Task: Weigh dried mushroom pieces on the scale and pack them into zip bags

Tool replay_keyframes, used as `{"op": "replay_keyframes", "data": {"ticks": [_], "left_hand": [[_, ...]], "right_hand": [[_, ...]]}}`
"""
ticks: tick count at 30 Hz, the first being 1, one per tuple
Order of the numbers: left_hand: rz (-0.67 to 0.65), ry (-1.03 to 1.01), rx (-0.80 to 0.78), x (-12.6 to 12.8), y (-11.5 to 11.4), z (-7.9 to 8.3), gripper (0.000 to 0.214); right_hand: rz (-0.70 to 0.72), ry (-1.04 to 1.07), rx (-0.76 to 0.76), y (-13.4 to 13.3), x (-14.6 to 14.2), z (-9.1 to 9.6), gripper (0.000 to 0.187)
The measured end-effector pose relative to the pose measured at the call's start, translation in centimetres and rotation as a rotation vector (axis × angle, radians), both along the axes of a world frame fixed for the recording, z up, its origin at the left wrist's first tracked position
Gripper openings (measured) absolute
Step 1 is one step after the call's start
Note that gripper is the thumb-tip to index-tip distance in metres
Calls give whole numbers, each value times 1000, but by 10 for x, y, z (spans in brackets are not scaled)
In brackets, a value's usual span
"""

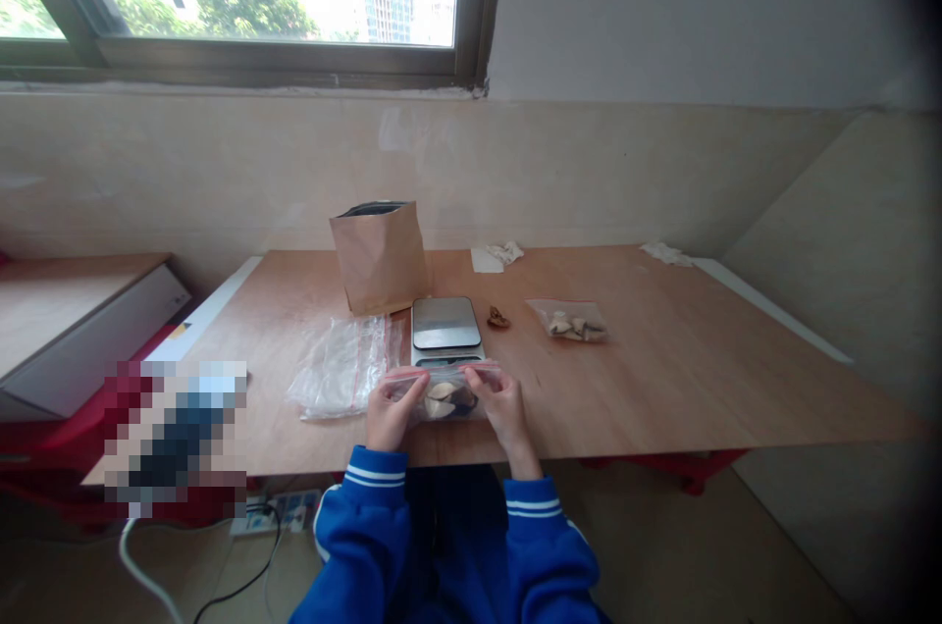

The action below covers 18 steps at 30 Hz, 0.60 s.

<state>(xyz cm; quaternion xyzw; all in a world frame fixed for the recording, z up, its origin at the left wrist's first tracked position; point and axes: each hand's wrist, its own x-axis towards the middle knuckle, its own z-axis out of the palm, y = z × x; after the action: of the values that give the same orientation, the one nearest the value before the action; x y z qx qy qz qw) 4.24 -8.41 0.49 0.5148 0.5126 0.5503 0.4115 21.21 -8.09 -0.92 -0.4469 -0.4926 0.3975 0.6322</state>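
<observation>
Left hand: the left hand (393,411) is closed around the left end of a clear zip bag (448,395), its thumb and fingers pressed on the plastic just below the red-edged seal.

Right hand: the right hand (500,405) has the right end of the same bag, its fingers curled and gripping close to the seal. Neither hand is open, and the two stand a little apart with the bag stretched between them.

Held bag: it sits low over the front of the table, just in front of the scale, with pale tan and dark pieces bunched inside. Whether it rests on the wood, I cannot tell.

Nearest thing: a digital kitchen scale (446,330) with a steel platform stands directly behind the bag, which covers part of its front edge.

Left of the hands: a flattened plastic zip bag (340,369) lies on the table, and behind it stands a kraft paper bag (381,256) with a dark lining at its mouth.

Right of the scale: one loose brown piece (498,318) lies just beside the scale, and further right a small zip bag of tan pieces (570,320) lies flat.

Far table edge: a crumpled white tissue (504,253) sits toward the middle, and a second white tissue (666,254) sits toward the right.

Surface: everything rests on a light wooden table (662,359).

Lower left: a pixelated patch (177,438) hides whatever lies at the table's corner.
</observation>
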Motion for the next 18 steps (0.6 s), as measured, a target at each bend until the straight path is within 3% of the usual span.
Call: {"op": "replay_keyframes", "data": {"ticks": [7, 14, 18], "left_hand": [[20, -13, 39, 3, 0, 2, 24], [-59, -148, -36, 5, -1, -2, 30], [-28, -192, -63, 6, 0, -8, 29]], "right_hand": [[14, 35, -26, -1, 0, 2, 19], [172, 137, -117, -4, 6, 1, 26], [266, 162, -135, -4, 3, 2, 34]]}}
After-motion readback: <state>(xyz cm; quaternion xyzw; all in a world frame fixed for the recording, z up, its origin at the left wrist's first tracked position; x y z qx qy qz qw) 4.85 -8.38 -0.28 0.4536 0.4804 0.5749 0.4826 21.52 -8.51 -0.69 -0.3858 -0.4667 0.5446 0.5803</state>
